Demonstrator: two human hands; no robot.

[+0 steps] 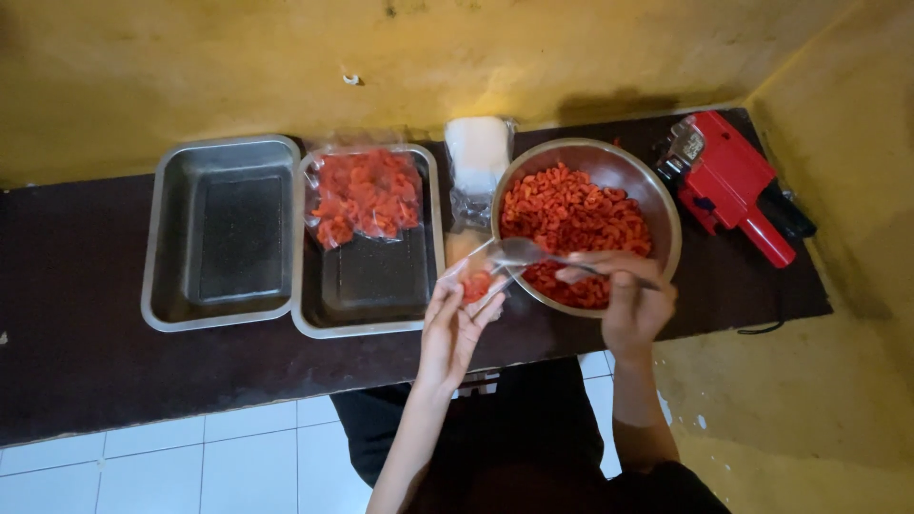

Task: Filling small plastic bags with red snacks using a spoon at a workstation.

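A dark brown table (86, 314) is running across the view against a worn yellow wall (286, 57), with white floor tiles (190, 466) showing below its near edge. At the left, an empty steel tray (221, 231) is sitting beside a second steel tray (371, 286), which is carrying a filled bag of red-orange snacks (364, 195) at its far end. Just right of that, a stack of clear plastic bags (476, 157) is lying against the wall. The left hand (455, 328) is pinching a small clear bag (476, 276) open, fingers curled around its mouth, with a few red pieces already inside. The right hand (633, 300) is closing around the handle of a metal spoon (519, 251), whose bowl is hovering at the bag's mouth. Behind it, a round steel bowl (657, 195) is holding a heap of the red-orange snacks (571, 214). At the far right, a red handheld tool (728, 181) is resting near the yellow corner.
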